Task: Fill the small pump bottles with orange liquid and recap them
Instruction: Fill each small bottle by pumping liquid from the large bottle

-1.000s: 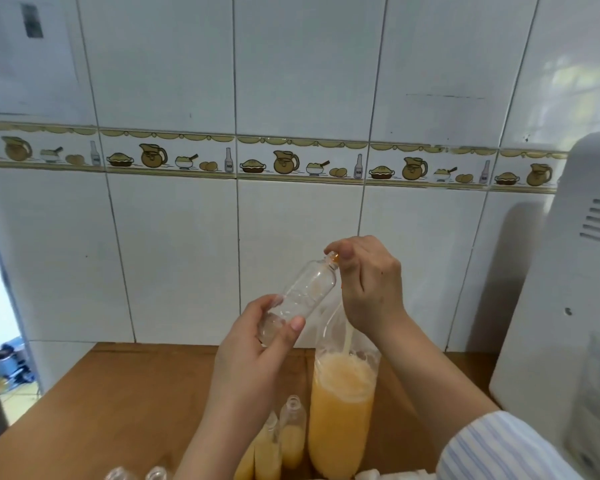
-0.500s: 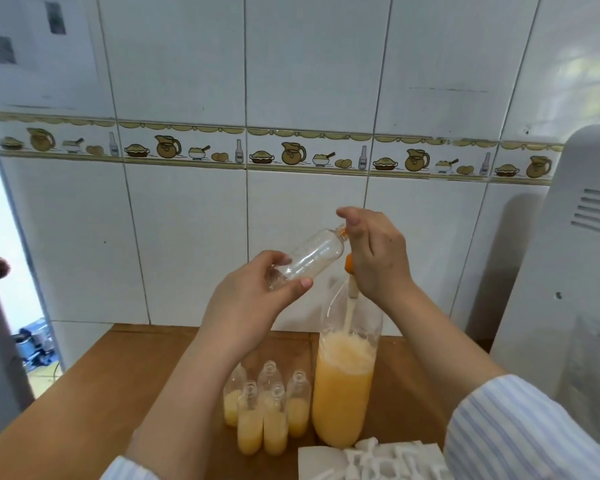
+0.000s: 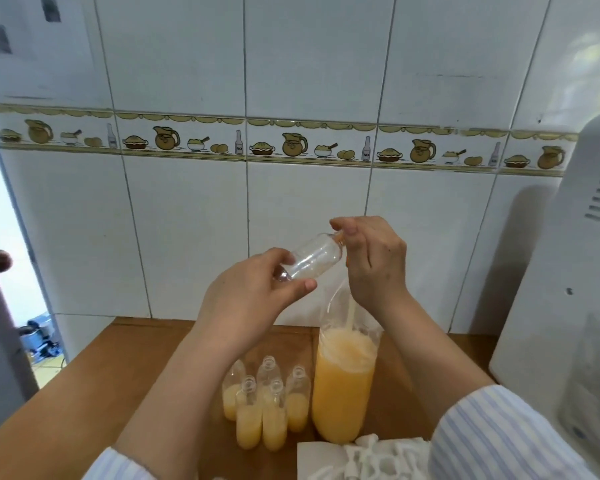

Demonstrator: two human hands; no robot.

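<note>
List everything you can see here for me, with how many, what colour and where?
empty bottle: one, clear, tilted in the air between both hands
filled bottles: five, clear with orange liquid, uncapped, clustered on the table
big bottle: one, clear, mostly full of orange liquid, right of the cluster
tube: one, pale, running from the right hand into the big bottle
pump caps: a pile, white, on white paper at the near edge
table: one, brown wood
wall: white tiles with a jug-pattern border
appliance: one, white, far right
left hand: holds the empty bottle's base
right hand: fingers at the bottle's neck
</note>
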